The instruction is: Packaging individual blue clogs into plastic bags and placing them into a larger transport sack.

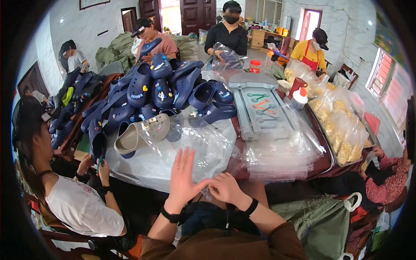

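Note:
My left hand (183,178) is raised over the table's near edge, its fingers straight and its thumb reaching toward my right hand. Beside it, the fingers of my right hand (226,189) are curled, closed on the edge of a clear plastic bag (197,141). The bag spreads crumpled over white sheeting, and its far left part lies against a beige clog (145,133) with small charms. Part of a dark blue clog shows beneath the beige one. Behind these rises a heap of dark blue clogs (138,89), many with colourful charms.
A stack of clear plastic bags (281,162) lies at right, before a grey folding stool (255,106). Filled bags of yellowish pieces (340,125) crowd a tray further right. A co-worker (80,195) in white sits close at left; others work around the table. Green sacking (320,225) lies lower right.

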{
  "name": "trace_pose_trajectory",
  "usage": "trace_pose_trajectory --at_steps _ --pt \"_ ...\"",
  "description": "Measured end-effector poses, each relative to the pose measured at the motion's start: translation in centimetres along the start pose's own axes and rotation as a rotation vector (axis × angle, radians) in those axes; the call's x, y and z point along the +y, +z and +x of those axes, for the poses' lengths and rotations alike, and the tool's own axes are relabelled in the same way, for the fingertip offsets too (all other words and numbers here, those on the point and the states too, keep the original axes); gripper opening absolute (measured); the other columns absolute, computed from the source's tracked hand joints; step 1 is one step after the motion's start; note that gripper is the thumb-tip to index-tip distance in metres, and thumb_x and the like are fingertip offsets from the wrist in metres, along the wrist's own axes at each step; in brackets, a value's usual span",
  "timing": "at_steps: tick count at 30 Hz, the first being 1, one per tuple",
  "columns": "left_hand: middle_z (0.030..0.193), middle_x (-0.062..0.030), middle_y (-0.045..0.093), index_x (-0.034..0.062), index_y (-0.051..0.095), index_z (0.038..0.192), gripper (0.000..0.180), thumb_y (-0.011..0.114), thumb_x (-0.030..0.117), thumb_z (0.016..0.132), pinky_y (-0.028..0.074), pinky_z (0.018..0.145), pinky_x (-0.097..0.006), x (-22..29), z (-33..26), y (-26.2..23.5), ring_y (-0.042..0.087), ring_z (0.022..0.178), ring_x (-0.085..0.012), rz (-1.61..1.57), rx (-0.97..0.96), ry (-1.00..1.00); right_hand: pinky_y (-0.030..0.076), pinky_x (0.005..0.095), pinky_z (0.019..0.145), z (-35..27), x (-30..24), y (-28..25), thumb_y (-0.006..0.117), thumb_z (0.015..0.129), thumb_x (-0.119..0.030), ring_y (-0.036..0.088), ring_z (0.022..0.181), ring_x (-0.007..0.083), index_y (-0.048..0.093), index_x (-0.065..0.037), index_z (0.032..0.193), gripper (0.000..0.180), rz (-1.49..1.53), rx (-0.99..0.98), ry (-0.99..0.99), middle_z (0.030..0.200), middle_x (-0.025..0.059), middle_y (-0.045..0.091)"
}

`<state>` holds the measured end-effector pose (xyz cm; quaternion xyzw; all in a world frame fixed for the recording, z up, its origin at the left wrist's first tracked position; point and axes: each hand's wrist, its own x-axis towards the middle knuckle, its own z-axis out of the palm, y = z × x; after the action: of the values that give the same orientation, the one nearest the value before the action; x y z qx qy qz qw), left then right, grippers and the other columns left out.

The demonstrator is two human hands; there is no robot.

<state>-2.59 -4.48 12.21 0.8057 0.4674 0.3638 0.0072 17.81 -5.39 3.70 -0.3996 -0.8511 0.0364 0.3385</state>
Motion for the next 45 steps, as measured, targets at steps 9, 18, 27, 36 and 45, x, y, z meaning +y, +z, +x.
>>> trace_pose_trajectory --at_steps 9,18,27,36,45 --pt "0.156 -0.0342 0.03 0.0179 0.036 0.156 0.086 0.077 0.029 0.081 0.022 0.116 -0.065 -4.6 -3.9 8.8 0.024 0.144 -0.0568 -0.05 -0.409 -0.095 0.053 0.0308 0.075 2.8 1.6 -8.8 0.076 0.091 -0.026 0.067 0.082 0.0134 0.074 -0.004 0.104 0.025 0.638 -0.417 0.364 0.091 0.0073 0.074" --pt "0.159 -0.0331 0.024 0.0198 0.04 0.154 0.084 0.078 0.03 0.08 0.018 0.115 -0.07 -4.4 -4.4 10.5 0.02 0.146 -0.0571 0.056 -0.38 -0.013 0.052 0.0434 0.094 15.3 20.3 -3.9 0.073 0.084 -0.021 0.062 0.112 0.0335 0.06 0.0 0.129 0.051 -0.124 0.19 0.349 0.12 0.0165 0.065" --pt "0.159 -0.0314 0.027 0.0215 0.044 0.153 0.071 0.07 0.043 0.09 0.02 0.116 -0.068 -4.6 -5.7 9.3 0.024 0.145 -0.0559 0.023 -0.419 -0.01 0.048 0.0508 0.091 18.5 24.0 3.5 0.063 0.086 -0.012 0.051 0.125 0.0374 0.061 -0.006 0.126 0.04 -0.417 -0.003 0.539 0.124 0.0124 0.061" --pt "0.158 -0.0321 0.029 0.0202 0.046 0.151 0.063 0.064 0.042 0.094 0.019 0.116 -0.068 -5.2 -5.7 9.6 0.026 0.145 -0.0559 0.035 -0.371 0.009 0.053 0.0456 0.08 16.8 17.2 -0.8 0.075 0.081 -0.02 0.066 0.094 0.0346 0.071 -0.006 0.103 0.027 -0.121 0.262 0.315 0.102 0.0108 0.066" --pt "0.153 -0.0343 0.036 0.0309 0.05 0.148 0.05 0.058 0.036 0.099 0.029 0.11 -0.07 -4.8 -3.9 8.9 0.036 0.138 -0.0575 0.007 -0.38 0.029 0.052 0.0334 0.074 8.1 8.1 -12.2 0.07 0.091 -0.014 0.067 0.089 0.0197 0.063 0.002 0.115 0.029 0.321 0.36 0.49 0.1 0.0105 0.068"
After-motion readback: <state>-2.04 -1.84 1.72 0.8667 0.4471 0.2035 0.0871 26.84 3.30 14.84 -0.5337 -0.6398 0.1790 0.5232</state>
